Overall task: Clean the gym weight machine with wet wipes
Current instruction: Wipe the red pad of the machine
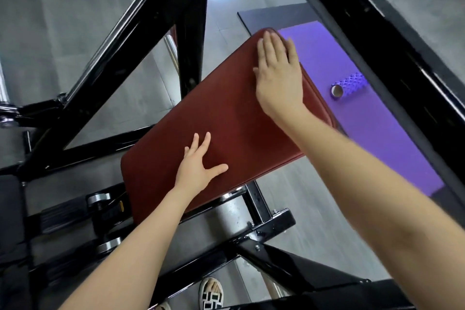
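The weight machine has a black steel frame (141, 22) and a dark red padded rest (226, 118) that slants from lower left to upper right. My left hand (198, 166) lies flat on the lower part of the pad with fingers spread and nothing in it. My right hand (276, 75) presses flat on the pad's upper right end, fingers close together. A small pale sliver shows beside its index finger. Whether a wet wipe lies under the palm is hidden.
A thick black beam (377, 40) crosses the upper right, close above my right arm. Behind the pad, a purple mat (372, 128) carries a purple foam roller (348, 85). Adjustment knobs (99, 197) sit at lower left, above a grey floor (63, 7). A sandalled foot (210, 293) stands below.
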Demonstrator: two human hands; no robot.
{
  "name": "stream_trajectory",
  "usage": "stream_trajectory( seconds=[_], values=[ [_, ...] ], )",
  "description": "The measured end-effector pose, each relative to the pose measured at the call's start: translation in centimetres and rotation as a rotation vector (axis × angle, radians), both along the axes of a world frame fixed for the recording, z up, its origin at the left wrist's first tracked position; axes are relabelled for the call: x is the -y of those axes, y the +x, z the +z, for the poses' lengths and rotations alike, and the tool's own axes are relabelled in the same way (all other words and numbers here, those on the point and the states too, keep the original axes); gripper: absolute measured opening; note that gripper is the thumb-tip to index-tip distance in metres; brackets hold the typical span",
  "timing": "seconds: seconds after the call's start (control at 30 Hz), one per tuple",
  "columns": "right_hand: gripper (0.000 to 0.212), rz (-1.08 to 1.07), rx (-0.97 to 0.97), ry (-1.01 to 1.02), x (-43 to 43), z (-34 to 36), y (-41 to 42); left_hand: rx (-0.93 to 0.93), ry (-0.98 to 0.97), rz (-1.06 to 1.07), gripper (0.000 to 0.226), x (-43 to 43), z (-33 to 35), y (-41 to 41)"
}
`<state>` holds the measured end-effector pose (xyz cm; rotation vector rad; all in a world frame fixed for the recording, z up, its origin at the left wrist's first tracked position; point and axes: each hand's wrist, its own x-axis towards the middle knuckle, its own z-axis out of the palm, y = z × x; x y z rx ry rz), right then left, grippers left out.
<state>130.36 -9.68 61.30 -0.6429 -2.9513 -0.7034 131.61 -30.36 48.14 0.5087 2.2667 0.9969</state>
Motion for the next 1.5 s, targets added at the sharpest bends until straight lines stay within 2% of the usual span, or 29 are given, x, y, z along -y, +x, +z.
stream_trajectory(
  seconds=[0.07, 0.13, 0.23, 0.37, 0.43, 0.57, 0.67, 0.77, 0.87, 0.93, 1.1, 1.13, 1.2, 1.27, 1.33, 1.37, 1.5],
  values=[
    [0.054, -0.058, -0.137, -0.082, 1.2, -0.3, 4.1, 0.014, -0.022, -0.003, 0.093, 0.1, 0.3, -0.1],
    [0.053, -0.084, -0.218, -0.080, 2.2, -0.7, 7.9, 0.020, -0.033, -0.010, 0.094, 0.1, 0.4, -0.1],
    [0.052, -0.107, -0.209, -0.077, 2.6, -0.6, 10.2, 0.033, -0.038, -0.022, 0.096, 0.1, 0.5, -0.3],
    [0.050, -0.290, -0.232, -0.398, 0.8, 2.1, 3.9, 0.034, -0.046, -0.027, 0.095, 0.1, 0.5, -0.3],
    [0.042, -0.330, -0.268, -0.485, -0.5, 2.9, 0.7, 0.034, -0.042, -0.017, 0.094, 0.1, 0.5, 0.0],
    [0.035, -0.263, -0.269, -0.363, 0.4, 2.6, 3.9, 0.041, -0.039, -0.011, 0.093, 0.0, 0.7, 0.1],
    [0.050, -0.229, -0.199, -0.182, 1.8, 1.1, 8.8, 0.048, -0.038, -0.016, 0.093, -0.1, 0.9, 0.1],
    [0.056, -0.039, -0.135, -0.077, 1.5, 0.2, 8.5, 0.068, -0.034, -0.026, 0.093, 0.0, 1.1, 0.1],
    [0.059, 0.020, 0.006, -0.038, 2.0, -0.3, 5.6, 0.070, -0.014, -0.026, 0.092, 0.3, 1.0, -0.3],
    [0.060, 0.055, 0.087, 0.025, 3.3, -1.8, 5.2, 0.076, 0.054, 0.024, 0.084, 0.8, 0.8, -0.3],
    [0.059, 0.410, 0.465, -0.002, 8.6, -6.2, 10.7, 0.080, 0.084, 0.094, 0.049, 3.1, 0.0, 0.3],
    [0.059, 0.432, 0.472, 0.001, 8.0, -5.6, 10.6, 0.089, 0.078, 0.079, 0.048, 3.5, -0.2, 0.7],
    [0.060, 0.387, 0.340, 0.070, 5.5, -3.6, 8.4, 0.095, 0.079, 0.043, 0.049, 4.1, -0.8, 1.2],
    [0.059, 0.192, 0.173, 0.103, 2.1, -1.0, 4.7, 0.070, 0.088, 0.022, 0.052, 4.4, -1.6, 1.7],
    [0.061, 0.029, 0.099, 0.086, 0.4, 0.5, 1.2, 0.036, 0.104, 0.027, 0.054, 4.6, -2.3, 2.3],
    [0.063, 0.016, 0.088, 0.103, 0.7, 0.0, -0.1, 0.018, 0.125, 0.053, 0.053, 4.7, -2.8, 2.6],
    [0.063, 0.286, 0.257, 0.056, 6.9, -6.2, 0.6, -0.018, 0.220, 0.247, 0.041, 5.4, -4.7, 2.8]
  ],
)
